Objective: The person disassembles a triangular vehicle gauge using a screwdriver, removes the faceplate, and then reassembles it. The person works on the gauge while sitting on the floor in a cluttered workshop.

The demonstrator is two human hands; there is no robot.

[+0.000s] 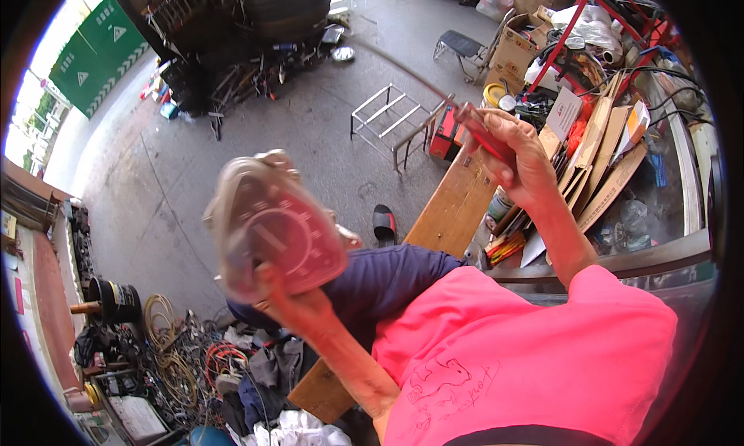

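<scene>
My left hand grips the lower edge of a rounded housing with a clear cover, blurred, which looks like an instrument cluster with a round dial scale. My fingers press around its near side, above my dark blue trouser leg. Raised at the right, my right hand is closed around the red handle of a long screwdriver. Its thin shaft points up and to the left, away from the housing. The two things are well apart.
A wooden bench runs beneath me. Beyond it are a metal frame, a folding stool and a slipper. Flattened cardboard leans at the right. Tangled cables and a black bucket lie at the lower left.
</scene>
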